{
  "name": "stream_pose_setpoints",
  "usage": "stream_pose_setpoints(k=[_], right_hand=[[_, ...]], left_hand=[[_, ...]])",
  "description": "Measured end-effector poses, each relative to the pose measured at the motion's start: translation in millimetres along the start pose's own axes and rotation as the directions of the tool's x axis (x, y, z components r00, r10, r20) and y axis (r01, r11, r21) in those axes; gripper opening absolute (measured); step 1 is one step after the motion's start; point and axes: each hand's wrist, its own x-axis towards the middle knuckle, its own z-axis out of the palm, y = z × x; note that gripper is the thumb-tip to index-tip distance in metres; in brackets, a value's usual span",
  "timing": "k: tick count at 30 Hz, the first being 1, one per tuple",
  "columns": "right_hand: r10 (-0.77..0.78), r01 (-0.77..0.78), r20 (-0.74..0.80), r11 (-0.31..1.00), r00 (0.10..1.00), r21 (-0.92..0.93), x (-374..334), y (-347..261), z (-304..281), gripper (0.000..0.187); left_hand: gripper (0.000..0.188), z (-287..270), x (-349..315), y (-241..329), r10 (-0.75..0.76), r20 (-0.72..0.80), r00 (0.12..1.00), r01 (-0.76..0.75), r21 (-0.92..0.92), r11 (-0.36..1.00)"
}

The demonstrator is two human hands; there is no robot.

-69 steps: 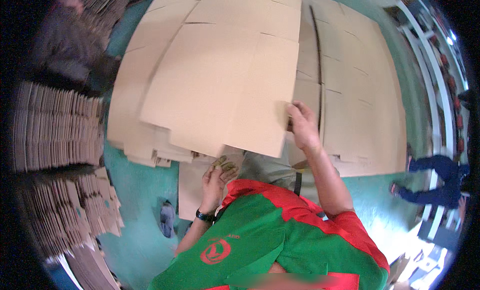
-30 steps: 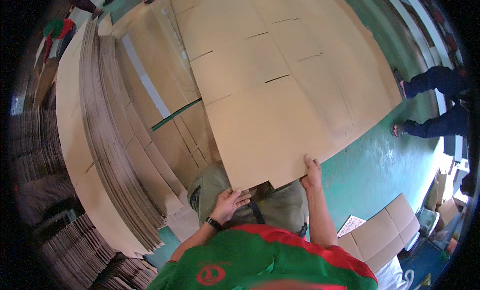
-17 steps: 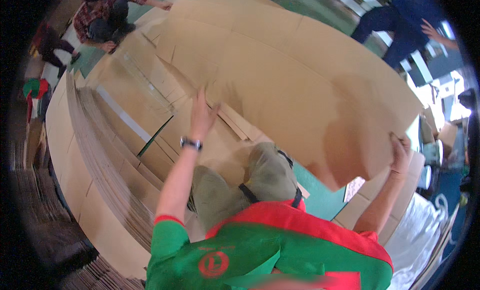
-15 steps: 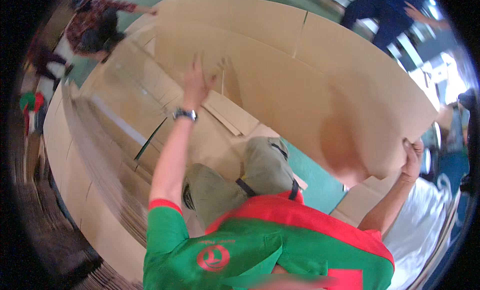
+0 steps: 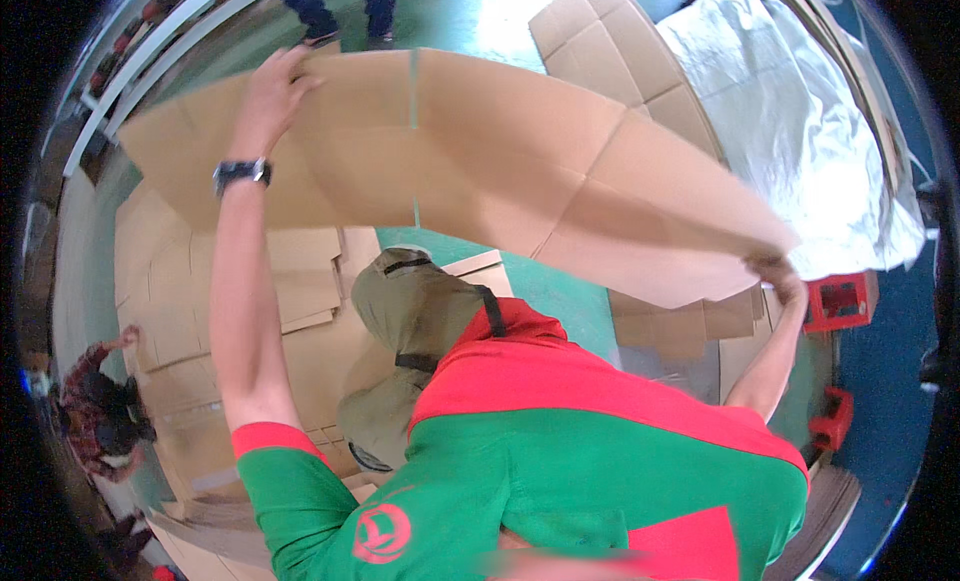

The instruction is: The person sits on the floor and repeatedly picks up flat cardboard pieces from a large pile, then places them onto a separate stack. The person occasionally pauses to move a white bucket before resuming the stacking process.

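a large flat corrugated cardboard sheet point(image 5: 480, 171), creased into panels and slotted at its edges, is held up in the air in front of the person, spread from upper left to right and tilted down toward the right. its upper left part is gripped by the left hand point(image 5: 268, 93), raised high on a straight arm, fingers curled over the top edge; a dark wristwatch point(image 5: 241, 171) is worn on that wrist. the sheet's lower right corner is pinched by the right hand point(image 5: 778, 276), closed on the edge. both grips are thus clamped on the sheet.

below the sheet, olive trousers point(image 5: 410, 321) and a green and red shirt point(image 5: 560, 461) are seen. flat cardboard sheets point(image 5: 200, 281) are stacked on the green floor point(image 5: 560, 291) at the left, and more flattened cardboard point(image 5: 610, 41) lies at the upper right beside a crumpled silver plastic cover point(image 5: 800, 111). two red crates point(image 5: 842, 301) stand at the right. a crouching person in a plaid shirt point(image 5: 100, 411) is seen at the far left, and another person's legs point(image 5: 335, 6) at the top edge.
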Motion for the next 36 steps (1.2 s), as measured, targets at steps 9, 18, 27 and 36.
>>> stream_pose_setpoints(k=[9, 18, 27, 36], right_hand=[[0.542, -0.424, -0.105, 0.750, 0.834, 0.507, -150, 270, 96, 0.039], [0.508, -0.143, -0.247, 0.612, 0.825, 0.778, -114, 291, 172, 0.024], [0.501, -0.113, -0.443, 0.747, 0.744, 0.655, -91, 295, 184, 0.034], [0.267, 0.230, 0.342, 0.375, 0.901, -0.898, 24, 230, 246, 0.057]], left_hand=[[0.043, 103, 115, 252, 0.361, -0.188, 0.913, -0.407, -0.412, 0.815], [0.043, 148, 8, 234, 0.382, 0.136, 0.914, -0.272, -0.494, 0.826], [0.037, 129, -170, 82, -0.239, 0.249, 0.938, 0.331, -0.449, 0.830], [0.034, 32, -390, 179, -0.804, -0.021, 0.594, 0.674, -0.534, 0.511]])
